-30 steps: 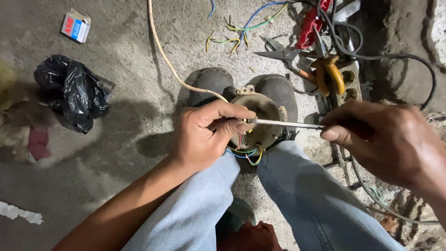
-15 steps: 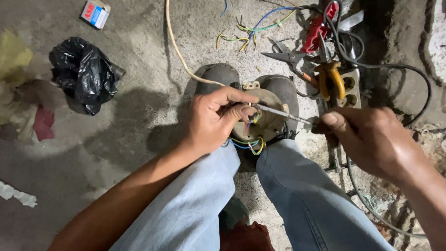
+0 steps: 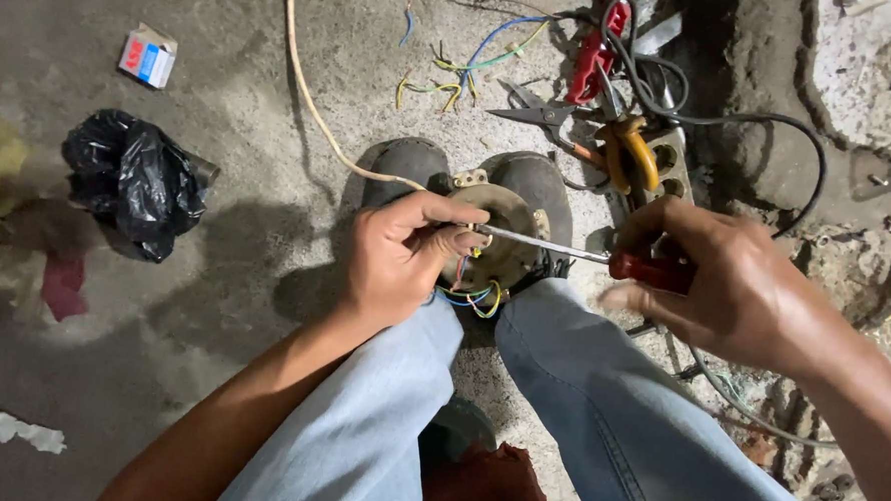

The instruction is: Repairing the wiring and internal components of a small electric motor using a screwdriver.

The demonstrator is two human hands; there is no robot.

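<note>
Screwdriver [image 3: 556, 248] sits at frame center btwn both hands, over the round motor part [image 3: 501, 245] wedged btwn the shoes. Right hand [image 3: 710, 282] grips its red handle, mostly hidden; left hand [image 3: 400, 254] pinches at the tip, w/ fingers covering it. Shaft runs near-horizontal, tip pointing left.

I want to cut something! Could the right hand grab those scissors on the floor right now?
Probably not right away. The right hand is wrapped around a red-handled screwdriver. The scissors lie uncovered on the floor just past the shoes, so the way looks free, but the hand is full.
</note>
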